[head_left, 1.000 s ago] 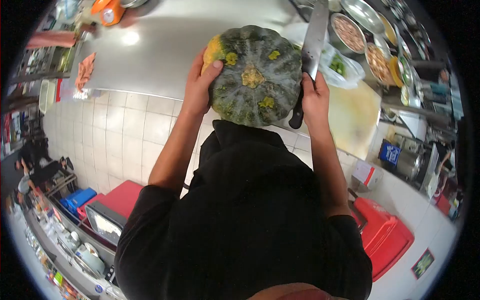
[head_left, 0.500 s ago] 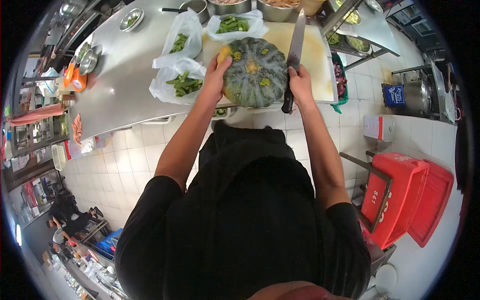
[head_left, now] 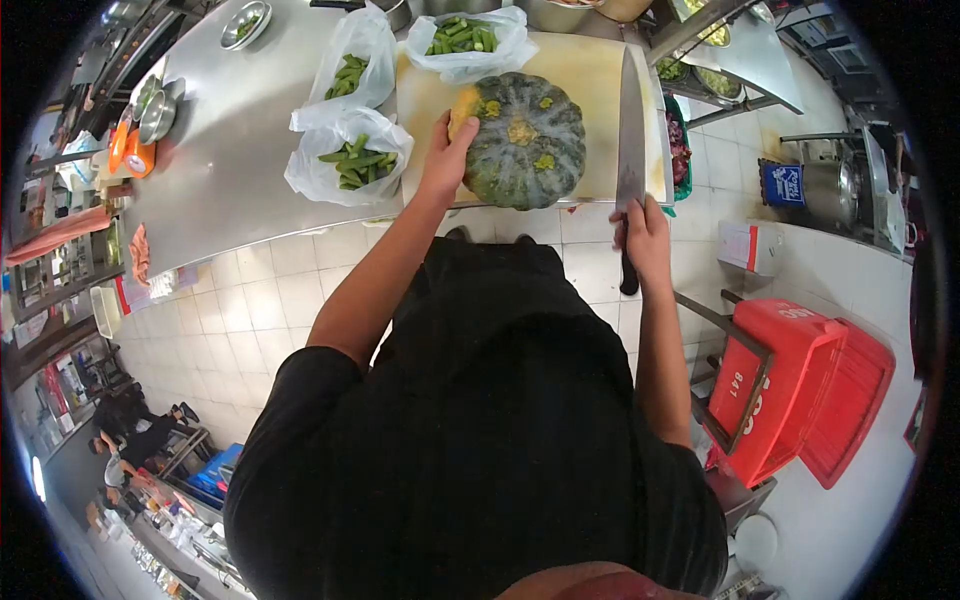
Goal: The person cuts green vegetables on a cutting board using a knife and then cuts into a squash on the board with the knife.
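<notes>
At the cutting board (head_left: 603, 120), a knife (head_left: 631, 130), gripped in the right hand's (head_left: 648, 240) curled fingers, is now moved clear of a pumpkin (head_left: 545, 135) steadied by the left hand (head_left: 442, 165) alone, thumb spread.

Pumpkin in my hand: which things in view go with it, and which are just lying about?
In use:
Pumpkin, in left hand
Knife, in right hand
Cutting board, apparently

Seemingly just lying about:
Bags of green vegetables
Orange scale
Orange cloth
Red bin

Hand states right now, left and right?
Left hand: against the pumpkin's side, thumb on top.
Right hand: closed on the knife, near its handle.
</notes>
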A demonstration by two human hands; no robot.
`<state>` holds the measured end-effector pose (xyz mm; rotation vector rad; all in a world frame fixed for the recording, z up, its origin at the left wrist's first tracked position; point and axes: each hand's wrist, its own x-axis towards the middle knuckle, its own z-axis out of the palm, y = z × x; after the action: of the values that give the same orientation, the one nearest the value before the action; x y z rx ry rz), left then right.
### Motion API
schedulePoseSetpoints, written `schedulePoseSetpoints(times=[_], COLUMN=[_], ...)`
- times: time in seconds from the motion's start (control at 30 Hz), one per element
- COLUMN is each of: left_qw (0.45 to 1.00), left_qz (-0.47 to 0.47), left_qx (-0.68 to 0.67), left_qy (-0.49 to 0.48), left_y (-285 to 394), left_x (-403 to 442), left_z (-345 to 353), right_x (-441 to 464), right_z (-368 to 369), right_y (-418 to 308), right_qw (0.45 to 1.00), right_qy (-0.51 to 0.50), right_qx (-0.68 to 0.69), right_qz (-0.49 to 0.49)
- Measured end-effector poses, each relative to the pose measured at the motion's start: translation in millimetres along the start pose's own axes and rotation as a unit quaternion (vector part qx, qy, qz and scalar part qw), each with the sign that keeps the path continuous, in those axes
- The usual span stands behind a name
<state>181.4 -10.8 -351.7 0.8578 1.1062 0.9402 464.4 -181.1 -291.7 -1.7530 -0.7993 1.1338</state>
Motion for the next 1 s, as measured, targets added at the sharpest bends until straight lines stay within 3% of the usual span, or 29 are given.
schedulePoseSetpoints(times=[0.17, 0.27, 0.33, 0.37, 0.57, 0.87, 1.0], left_qw=[0.995, 0.971, 0.964, 0.959, 0.975, 0.963, 0.947], left_qz=[0.019, 0.132, 0.196, 0.226, 0.186, 0.250, 0.286], left_qx=[0.102, 0.199, 0.175, 0.161, 0.044, 0.065, 0.136], left_qy=[0.009, -0.004, -0.041, -0.059, -0.111, -0.074, -0.050], left_y=[4, 6, -4, -10, -13, -18, -19], left_x=[9, 18, 32, 39, 44, 41, 37], left_z=[-8, -11, -15, -15, -9, -6, -10], right_x=[-82, -122, -144, -153, -168, -149, -140], right_z=[17, 22, 22, 25, 41, 75, 79], right_y=[-44, -71, -83, -103, -161, -218, -223], right_qw=[0.992, 0.975, 0.960, 0.950, 0.891, 0.852, 0.839], right_qy=[-0.006, -0.037, -0.055, -0.069, -0.116, -0.162, -0.171], right_qx=[-0.116, -0.219, -0.275, -0.301, -0.430, -0.485, -0.503], right_qz=[0.046, 0.031, 0.001, 0.047, 0.091, 0.110, 0.120])
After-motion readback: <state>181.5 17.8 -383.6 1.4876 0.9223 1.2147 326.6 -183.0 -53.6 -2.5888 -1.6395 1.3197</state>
